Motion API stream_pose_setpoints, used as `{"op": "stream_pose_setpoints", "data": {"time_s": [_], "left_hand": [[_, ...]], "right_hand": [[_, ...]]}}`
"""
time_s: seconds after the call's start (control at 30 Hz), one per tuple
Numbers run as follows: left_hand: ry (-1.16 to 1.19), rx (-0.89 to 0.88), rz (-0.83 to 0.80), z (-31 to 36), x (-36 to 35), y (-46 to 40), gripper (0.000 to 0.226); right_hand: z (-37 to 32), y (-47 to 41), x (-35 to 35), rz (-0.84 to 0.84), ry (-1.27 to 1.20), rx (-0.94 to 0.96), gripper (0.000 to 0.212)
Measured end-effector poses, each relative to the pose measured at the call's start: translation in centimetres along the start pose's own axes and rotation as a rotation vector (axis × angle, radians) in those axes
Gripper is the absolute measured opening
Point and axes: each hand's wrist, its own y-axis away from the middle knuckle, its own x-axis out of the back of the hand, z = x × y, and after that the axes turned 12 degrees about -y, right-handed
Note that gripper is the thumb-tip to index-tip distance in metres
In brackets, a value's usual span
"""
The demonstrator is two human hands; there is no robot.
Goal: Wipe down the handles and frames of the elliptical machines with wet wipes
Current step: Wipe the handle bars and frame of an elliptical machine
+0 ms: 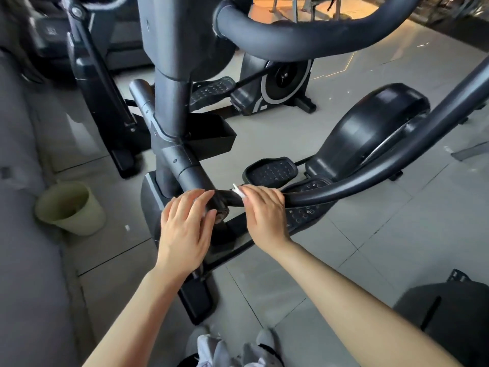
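A black elliptical machine fills the view, with its upright column [172,96] in the middle. A horizontal pivot tube [190,170] juts toward me from the column. My left hand [185,229] curls over the tube's end cap, and a bit of white wipe shows under its fingers. From there a curved black handle bar [383,178] sweeps off to the right. My right hand [264,210] grips that bar beside the tube end, with a white wet wipe [238,191] peeking out from under its fingers. Both hands sit close together, a short gap of bar between them.
A pale green bin [71,207] stands on the tiled floor at the left, beside a grey sofa edge [23,234]. Foot pedals [271,172] and the flywheel housing [370,133] lie behind my hands. Another machine [280,86] stands further back. A thick upper handle [304,35] arches overhead.
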Motion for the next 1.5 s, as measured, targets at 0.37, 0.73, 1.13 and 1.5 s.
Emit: {"op": "stream_pose_setpoints", "data": {"time_s": [0.37, 0.73, 1.13, 1.5], "left_hand": [[-0.009, 0.007, 0.021, -0.5, -1.5, -0.3, 0.037], [-0.032, 0.05, 0.029, -0.6, -1.8, 0.1, 0.041], [-0.059, 0.031, 0.093, -1.0, -2.4, 0.4, 0.04], [-0.008, 0.037, 0.098, -1.1, -2.9, 0.4, 0.04]], "right_hand": [[3.8, 1.4, 4.3, -0.226, 0.386, 0.214, 0.047], [-0.7, 0.5, 0.4, -0.118, 0.147, 0.042, 0.044], [5.3, 1.1, 7.4, -0.238, 0.502, 0.267, 0.04], [5.0, 1.3, 7.1, -0.111, 0.501, 0.206, 0.032]]}}
